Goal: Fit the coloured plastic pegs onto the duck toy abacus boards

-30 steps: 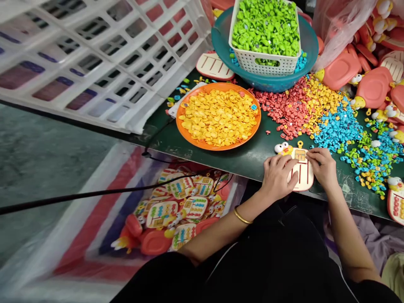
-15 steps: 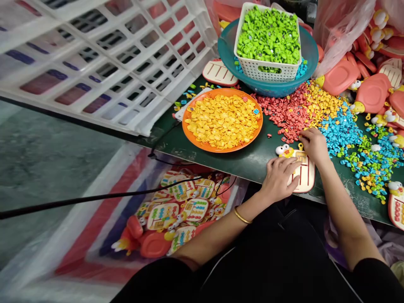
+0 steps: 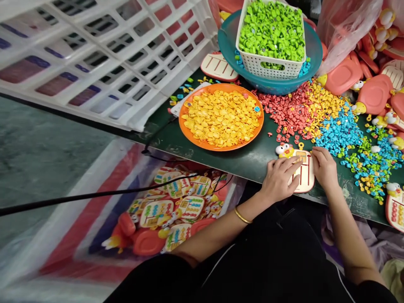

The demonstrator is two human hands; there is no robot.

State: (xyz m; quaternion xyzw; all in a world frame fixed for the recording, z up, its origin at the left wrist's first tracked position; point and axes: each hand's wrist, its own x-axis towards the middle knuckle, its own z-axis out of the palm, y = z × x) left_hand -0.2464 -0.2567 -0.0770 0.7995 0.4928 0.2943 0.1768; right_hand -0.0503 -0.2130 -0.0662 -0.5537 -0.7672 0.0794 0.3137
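A cream toy board (image 3: 304,179) with red grooves and a yellow duck-like head (image 3: 284,150) with bulging eyes lies at the table's front edge. Across its left part rests my left hand (image 3: 279,176), fingers stretched out and thumb apart, touching the board. At the board's right edge is my right hand (image 3: 324,168), its fingertips pinched together. Whatever those fingers hold is hidden. Just beyond the hands spreads a pile of small red pieces (image 3: 292,111), beside yellow pieces (image 3: 325,101) and blue pieces (image 3: 339,128).
An orange plate (image 3: 181,122) of yellow pieces stands left of the board. Behind it, a white basket (image 3: 271,69) of green pieces sits in a teal basin (image 3: 227,38). A white crate (image 3: 135,120) leans at left. Finished-looking boards (image 3: 158,212) lie in a bag below, crossed by a black cable (image 3: 94,200).
My right hand has drawn back from the edge of the red pile to the board's right edge. My left hand stays on the board. The view has shifted slightly.
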